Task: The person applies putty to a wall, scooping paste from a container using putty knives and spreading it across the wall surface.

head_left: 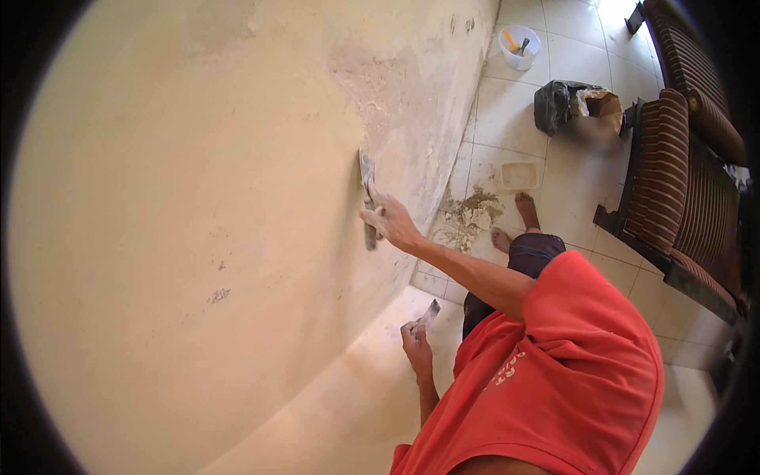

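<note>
My right hand (389, 218) is wrapped round the handle of a putty knife (366, 168), whose wide metal blade lies against the cream wall (261, 214). The blade is at the lower edge of a rough, greyish patch (380, 91) with a pitted surface. Lower down, my left hand (416, 342) is closed on a second putty knife (431, 310). That one's short metal blade points away from the fingers, held off the wall. White dust marks the fingers of both hands.
Crumbled debris (478, 210) lies on the tiles at the wall's foot, near my bare feet and a shallow plastic tray (519, 175). Beyond are a black plastic bag (559, 101) and a white bucket (532, 58) holding tools. Wooden seats with striped cushions (663, 170) stand right.
</note>
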A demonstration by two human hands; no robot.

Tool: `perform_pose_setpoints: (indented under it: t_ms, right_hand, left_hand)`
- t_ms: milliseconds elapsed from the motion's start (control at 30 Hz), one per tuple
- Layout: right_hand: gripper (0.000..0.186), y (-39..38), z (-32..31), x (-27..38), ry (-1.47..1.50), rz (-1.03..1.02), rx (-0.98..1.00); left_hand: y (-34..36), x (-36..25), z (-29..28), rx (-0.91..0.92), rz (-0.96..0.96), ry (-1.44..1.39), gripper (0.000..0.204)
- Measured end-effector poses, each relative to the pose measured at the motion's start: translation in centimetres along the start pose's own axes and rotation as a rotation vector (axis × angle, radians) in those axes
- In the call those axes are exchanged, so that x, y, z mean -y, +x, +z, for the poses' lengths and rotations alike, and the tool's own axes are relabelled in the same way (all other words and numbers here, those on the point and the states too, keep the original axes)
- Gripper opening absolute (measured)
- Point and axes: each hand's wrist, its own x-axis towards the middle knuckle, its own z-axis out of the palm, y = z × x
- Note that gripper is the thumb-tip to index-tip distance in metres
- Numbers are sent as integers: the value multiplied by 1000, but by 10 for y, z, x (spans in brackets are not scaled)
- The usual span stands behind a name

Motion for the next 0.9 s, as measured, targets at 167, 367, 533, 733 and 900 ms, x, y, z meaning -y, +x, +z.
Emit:
perform_pose_setpoints:
  t_ms: [167, 367, 533, 733, 900]
  right_hand:
    - [22, 20, -60, 1, 357, 311, 97]
    - [18, 78, -72, 39, 529, 387, 43]
    - [22, 18, -56, 102, 317, 279, 265]
    - [27, -46, -126, 139, -84, 182, 601]
    - [39, -72, -170, 134, -624, -324, 762]
  left_hand:
    - [6, 2, 2, -38, 54, 71, 23]
    - [-1, 21, 7, -57, 54, 19, 23]
    - [9, 12, 14, -127, 69, -64, 25]
    - [50, -24, 33, -285, -252, -829, 24]
    - [71, -71, 43, 48, -277, -1319, 21]
